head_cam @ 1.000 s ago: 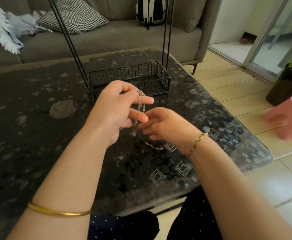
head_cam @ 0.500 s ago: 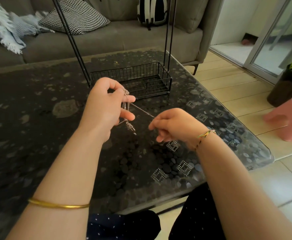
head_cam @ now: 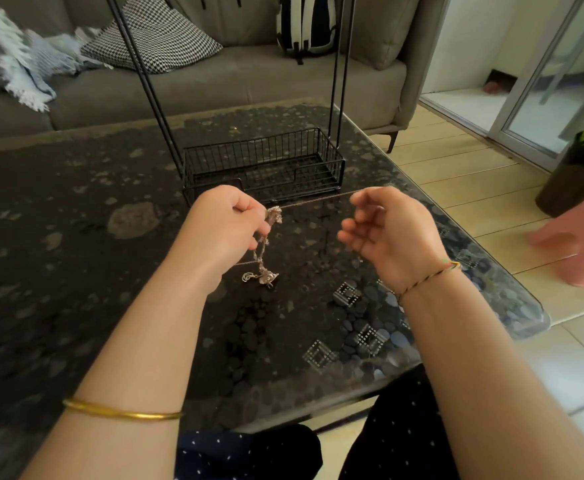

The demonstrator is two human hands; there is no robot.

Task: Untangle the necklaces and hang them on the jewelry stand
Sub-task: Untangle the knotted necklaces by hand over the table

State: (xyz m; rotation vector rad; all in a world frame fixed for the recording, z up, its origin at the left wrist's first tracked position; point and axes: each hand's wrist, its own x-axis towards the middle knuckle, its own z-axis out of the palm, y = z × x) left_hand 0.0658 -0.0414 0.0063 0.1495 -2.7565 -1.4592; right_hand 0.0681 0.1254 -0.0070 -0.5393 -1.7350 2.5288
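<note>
The person is working over a dark pebble-patterned glass table, whose near edge is running just above the lap and whose rounded right corner is lying near the right forearm. A broad stretch of tabletop is spreading to the left of the arms. The jewelry stand is sitting toward the far middle of the table, its black wire basket just beyond the knuckles and its thin black rods rising out of the top of the view. A grey sofa is standing beyond the far edge, and a pink stool is standing on the floor to the right, well apart from the table.

The left hand is gripping the necklaces with curled fingers, holding them above the table in front of the basket. They are looking like a thin, pale metal clump bunched at the fingertips, with knotted chain dangling below it and a small looped pendant hanging at the bottom. One fine strand is stretching taut across to the right hand, where the thumb and forefinger are seeming to pinch it while the other fingers are curling loosely; motion blur is hiding the exact contact.

A gold bangle is circling the left forearm, and a braided cord bracelet is circling the right wrist.
</note>
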